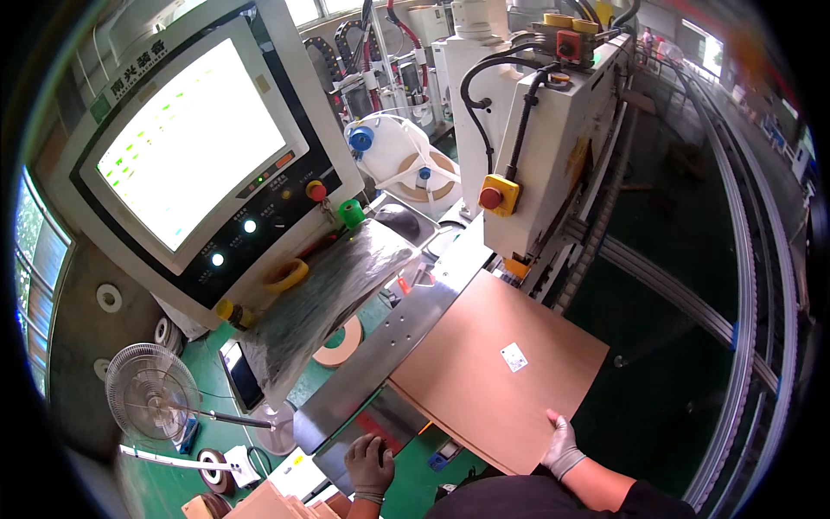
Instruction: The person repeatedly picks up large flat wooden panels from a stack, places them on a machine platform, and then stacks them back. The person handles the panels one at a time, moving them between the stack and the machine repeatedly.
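A large flat brown panel (pixel 484 355) lies before me, its far left part on the metal machine table (pixel 406 324). A small white label (pixel 513 357) is stuck on its top face. A second layer or edge shows along the panel's left side; I cannot tell if it is another panel. My right hand (pixel 564 448), in a light glove, grips the near right edge, thumb on top and fingers hidden beneath. My left hand (pixel 369 467), in a darker glove, is apart from the panel, beside the table's near end. Its fingers are curled, and their inside is hidden.
A control cabinet with a lit screen (pixel 190 143) stands at left. A white machine head with a red stop button (pixel 491 198) rises beyond the panel. Metal rails (pixel 735 363) run along the right. A fan (pixel 154 394) and brown boards (pixel 268 503) are at lower left.
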`<action>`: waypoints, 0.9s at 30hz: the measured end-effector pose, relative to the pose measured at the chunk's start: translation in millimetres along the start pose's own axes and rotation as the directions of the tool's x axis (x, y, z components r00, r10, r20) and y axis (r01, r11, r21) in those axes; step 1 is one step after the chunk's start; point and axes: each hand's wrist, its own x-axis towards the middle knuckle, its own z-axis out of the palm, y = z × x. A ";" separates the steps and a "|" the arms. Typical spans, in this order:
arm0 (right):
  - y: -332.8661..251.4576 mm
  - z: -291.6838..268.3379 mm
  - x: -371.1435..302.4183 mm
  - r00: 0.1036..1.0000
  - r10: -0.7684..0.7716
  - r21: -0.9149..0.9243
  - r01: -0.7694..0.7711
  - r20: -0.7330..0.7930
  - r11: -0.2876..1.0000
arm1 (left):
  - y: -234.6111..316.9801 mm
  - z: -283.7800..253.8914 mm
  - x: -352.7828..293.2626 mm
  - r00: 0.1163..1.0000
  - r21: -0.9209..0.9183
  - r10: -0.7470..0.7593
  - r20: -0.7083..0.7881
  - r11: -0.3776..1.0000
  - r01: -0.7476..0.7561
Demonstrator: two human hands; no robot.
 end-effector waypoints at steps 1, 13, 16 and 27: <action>-8.9 2.6 3.9 0.999 -0.039 -0.021 0.038 -0.012 0.999 | 1.0 0.5 0.0 1.000 0.008 -0.008 0.011 1.000 0.008; -165.4 22.5 75.3 0.963 -0.268 -0.058 0.268 0.018 0.962 | 3.4 7.2 -1.1 0.998 0.076 -0.068 0.003 0.995 0.068; -198.8 34.8 75.6 0.955 -0.257 -0.029 0.264 0.149 0.964 | 5.3 7.4 -1.1 0.996 0.132 -0.086 -0.019 0.987 0.088; -293.9 56.0 101.2 0.750 -0.565 0.010 0.599 0.343 0.801 | 10.0 5.6 2.8 0.995 0.130 -0.096 -0.006 0.987 0.096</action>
